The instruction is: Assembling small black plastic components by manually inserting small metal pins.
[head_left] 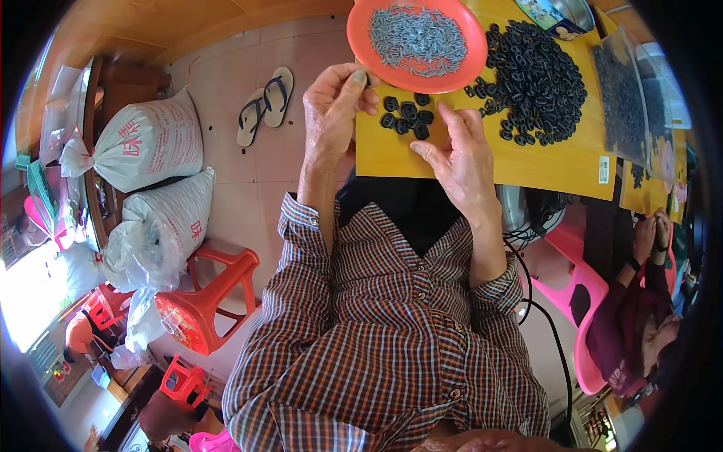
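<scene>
Through the head camera I see the left hand (331,105) pinched narrow on a small black piece (366,78), mostly hidden by the fingertips, so I cannot tell which way round it sits. The right hand (463,162) has its thumb and index finger spread wide, with nothing visible between them, beside a loose cluster of small black rounded pieces with holes (408,113) on the yellow tabletop (527,167). My main worry is the shallow round orange-red plate (477,47) full of slim grey metal pins (418,38): the left fingers are right at its rim, perhaps touching, and a careless knuckle could jolt it and scatter the pins. The pinched piece is near the tabletop's left edge, so a weak grip or a roll of the thumb could drop it to the pinkish tiled floor (230,188), where I judge it would be hard to find. The large heap of matching black pieces (542,83) also trails strays toward the cluster, and a broad sweep of the right hand could mix the two groups
</scene>
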`<action>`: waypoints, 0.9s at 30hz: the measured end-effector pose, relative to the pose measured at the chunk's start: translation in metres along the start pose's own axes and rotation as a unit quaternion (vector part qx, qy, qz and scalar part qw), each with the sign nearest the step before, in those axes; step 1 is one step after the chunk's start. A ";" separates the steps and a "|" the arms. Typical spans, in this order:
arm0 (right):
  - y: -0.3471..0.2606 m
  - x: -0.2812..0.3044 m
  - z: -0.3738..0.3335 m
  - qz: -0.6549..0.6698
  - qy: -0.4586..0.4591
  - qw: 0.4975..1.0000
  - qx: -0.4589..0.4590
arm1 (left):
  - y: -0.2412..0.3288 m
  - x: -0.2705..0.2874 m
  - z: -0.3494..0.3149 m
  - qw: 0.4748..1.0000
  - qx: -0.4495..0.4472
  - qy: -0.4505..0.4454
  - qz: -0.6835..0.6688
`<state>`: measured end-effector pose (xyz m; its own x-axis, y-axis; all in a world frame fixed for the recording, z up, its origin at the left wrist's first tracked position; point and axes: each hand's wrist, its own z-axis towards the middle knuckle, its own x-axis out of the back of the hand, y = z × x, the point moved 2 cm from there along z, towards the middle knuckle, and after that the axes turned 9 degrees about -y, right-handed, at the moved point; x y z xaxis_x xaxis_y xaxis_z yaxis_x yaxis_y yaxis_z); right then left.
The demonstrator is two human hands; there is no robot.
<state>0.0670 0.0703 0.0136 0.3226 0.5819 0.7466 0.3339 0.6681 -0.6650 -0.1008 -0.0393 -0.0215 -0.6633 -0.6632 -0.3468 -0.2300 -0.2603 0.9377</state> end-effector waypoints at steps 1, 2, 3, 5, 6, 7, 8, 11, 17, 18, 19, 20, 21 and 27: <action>0.000 -0.001 0.002 0.001 -0.002 1.000 0.003 | -0.001 0.000 0.000 0.999 0.015 -0.016 -0.043; 0.001 -0.001 0.004 -0.016 -0.007 1.000 0.005 | 0.000 0.001 0.000 0.999 0.013 -0.013 -0.042; 0.001 -0.002 0.005 -0.034 -0.012 0.999 0.005 | 0.000 -0.001 -0.001 0.998 0.019 -0.018 -0.053; -0.001 -0.002 0.007 -0.035 -0.014 0.999 0.006 | 0.000 -0.001 -0.001 0.997 0.028 -0.032 -0.068; -0.001 -0.002 0.007 -0.036 -0.015 0.999 0.004 | -0.001 -0.002 -0.001 0.997 0.028 -0.031 -0.069; -0.001 -0.002 0.008 -0.037 -0.015 0.999 0.003 | -0.001 -0.003 -0.001 0.997 0.031 -0.028 -0.064; 0.000 -0.003 0.009 -0.044 -0.020 0.999 -0.006 | -0.003 -0.003 -0.001 0.997 0.035 -0.025 -0.060; -0.003 -0.005 0.013 -0.068 -0.034 0.997 -0.024 | 0.003 0.000 -0.002 1.000 -0.021 0.023 0.003; -0.011 -0.012 0.020 -0.111 -0.047 0.992 -0.028 | -0.022 0.019 0.005 0.987 -0.017 0.140 -0.076; -0.012 -0.014 0.021 -0.116 -0.048 0.992 -0.030 | -0.027 0.020 0.006 0.981 0.002 0.148 -0.126; -0.016 -0.016 0.022 -0.118 -0.049 0.991 -0.028 | -0.030 0.021 0.006 0.982 0.011 0.131 -0.139; -0.019 -0.016 0.024 -0.131 -0.042 0.990 -0.025 | -0.033 0.023 0.006 0.981 0.009 0.133 -0.140; -0.022 -0.017 0.024 -0.145 -0.035 0.989 -0.023 | -0.031 0.022 0.007 0.988 -0.006 0.124 -0.095; -0.024 -0.022 0.026 -0.166 -0.038 0.985 -0.031 | -0.001 -0.001 -0.001 0.897 -0.196 0.060 0.393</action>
<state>0.0287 0.0542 0.0137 0.1202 0.3702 0.9212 0.4637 0.7995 -0.3818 -0.0996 -0.0389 -0.0225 -0.4249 -0.8141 0.3959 0.5581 0.1087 0.8226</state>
